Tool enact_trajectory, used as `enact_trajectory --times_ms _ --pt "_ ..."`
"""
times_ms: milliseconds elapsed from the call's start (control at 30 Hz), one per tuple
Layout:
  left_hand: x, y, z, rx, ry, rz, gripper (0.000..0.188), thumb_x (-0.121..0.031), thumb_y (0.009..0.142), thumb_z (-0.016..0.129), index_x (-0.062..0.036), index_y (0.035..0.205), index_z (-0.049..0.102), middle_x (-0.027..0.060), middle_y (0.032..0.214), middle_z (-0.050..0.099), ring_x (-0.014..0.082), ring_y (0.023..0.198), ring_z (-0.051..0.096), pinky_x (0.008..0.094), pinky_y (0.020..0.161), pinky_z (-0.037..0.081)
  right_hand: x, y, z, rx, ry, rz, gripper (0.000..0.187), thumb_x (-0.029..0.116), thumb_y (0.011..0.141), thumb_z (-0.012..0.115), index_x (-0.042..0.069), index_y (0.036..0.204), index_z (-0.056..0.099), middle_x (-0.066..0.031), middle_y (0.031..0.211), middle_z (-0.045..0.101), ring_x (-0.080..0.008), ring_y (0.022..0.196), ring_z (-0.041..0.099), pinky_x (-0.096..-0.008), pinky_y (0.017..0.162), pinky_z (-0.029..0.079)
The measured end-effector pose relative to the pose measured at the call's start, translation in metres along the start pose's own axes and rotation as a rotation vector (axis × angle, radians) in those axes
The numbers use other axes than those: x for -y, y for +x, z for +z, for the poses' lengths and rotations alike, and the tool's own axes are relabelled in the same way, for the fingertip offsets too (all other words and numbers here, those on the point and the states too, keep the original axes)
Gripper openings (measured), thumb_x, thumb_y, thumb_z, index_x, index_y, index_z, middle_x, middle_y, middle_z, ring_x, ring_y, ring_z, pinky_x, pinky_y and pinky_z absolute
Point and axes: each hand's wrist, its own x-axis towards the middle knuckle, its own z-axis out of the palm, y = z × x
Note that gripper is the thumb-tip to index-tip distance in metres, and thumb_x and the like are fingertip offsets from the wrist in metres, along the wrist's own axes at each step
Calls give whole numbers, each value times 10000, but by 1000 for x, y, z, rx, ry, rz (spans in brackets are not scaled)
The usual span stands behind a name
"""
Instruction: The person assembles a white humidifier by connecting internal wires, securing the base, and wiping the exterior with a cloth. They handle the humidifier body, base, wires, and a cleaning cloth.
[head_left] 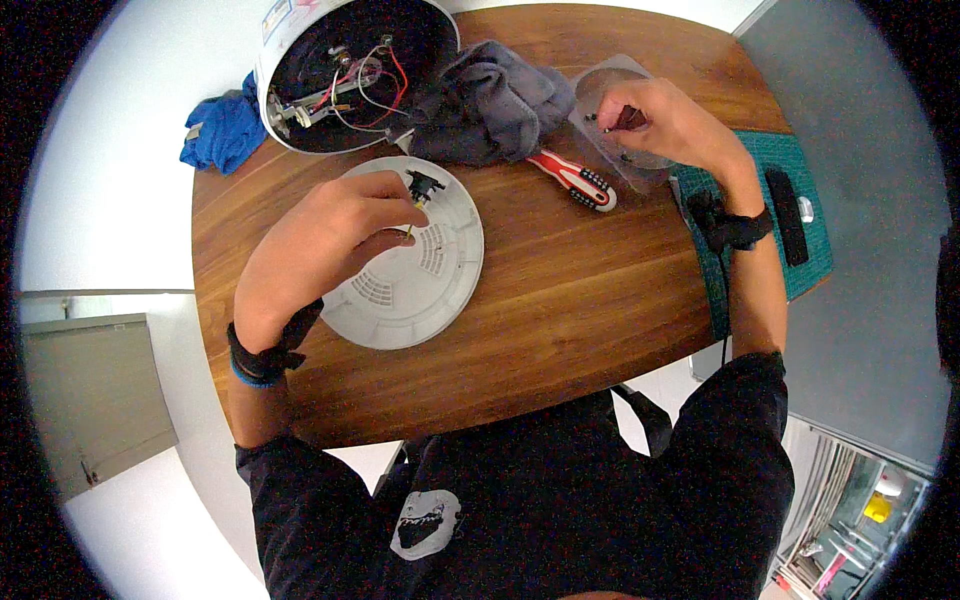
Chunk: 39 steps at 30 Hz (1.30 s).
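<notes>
Okay, head view, the only one: left hand [335, 220] is over the white disc [455, 300], finger and thumb nearly together, thin light sliver between the tips; can't tell if that grip actually pinches it. Black part [426, 187] sits over the disc's far side, just beside the forefinger; contact unclear. Right hand [670, 125] is above the clear tray [645, 178], fingers curled in, dark patch at the tips; too small to tell whether it's a held piece or shadow, so that grip can't be called. Few tiny dark bits in the tray, probably loose hardware. Red-white tool handle [578, 182] lies on the desk [560, 300] between the hands, its far end at the grey cloth [490, 105]. White housing [360, 75] lies open behind the disc, wires showing. Risks: anything tiny in the right fingers could slip and roll off, or vanish into the cloth folds. A knuckle catching the tray rim could scatter the bits. Pressing near the disc's edge might tip or slide it, shifting the black part. Housing wires hang loose near the cloth, so tugging the cloth could snag one and strain a joint.
</notes>
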Motion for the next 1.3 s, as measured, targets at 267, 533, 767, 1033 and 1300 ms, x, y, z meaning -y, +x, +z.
enact_trajectory --times_ms 267,533,767,1033,1300 --pt "1 1 1 6 3 2 255 -10 820 780 -45 1072 770 133 1097 723 374 1026 721 459 884 595 5 -1 0 -27 -93 -150 163 3 875 773 -3 1030 723 -129 940 722 -294 869 721 -391 781 583" --pt "-2 -1 1 11 2 -19 251 -22 830 782 -43 1079 769 132 1098 721 374 1031 718 457 892 591 18 1 0 -121 -236 -263 239 0 890 717 12 1125 758 -176 1029 673 -364 897 680 -429 792 547" --pt "-2 -1 0 23 10 -10 248 -49 845 786 -42 1092 769 134 1105 723 375 1040 713 460 898 589 41 0 -6 -146 -204 -191 217 63 870 734 11 1080 747 -166 1076 702 -376 1007 698 -452 880 579" --pt "5 -1 4 23 -5 19 256 -52 847 788 -40 1102 773 140 1075 716 380 1017 707 463 890 583 58 6 8 -266 67 -78 339 37 819 760 55 1139 650 -69 830 623 -253 803 667 -401 745 556" --pt "3 -2 2 9 -11 25 250 -65 858 783 -32 1105 769 151 1087 715 385 1024 709 470 893 582 43 6 7 -231 -22 -129 168 36 849 765 31 987 669 -109 915 705 -265 846 708 -406 764 574"
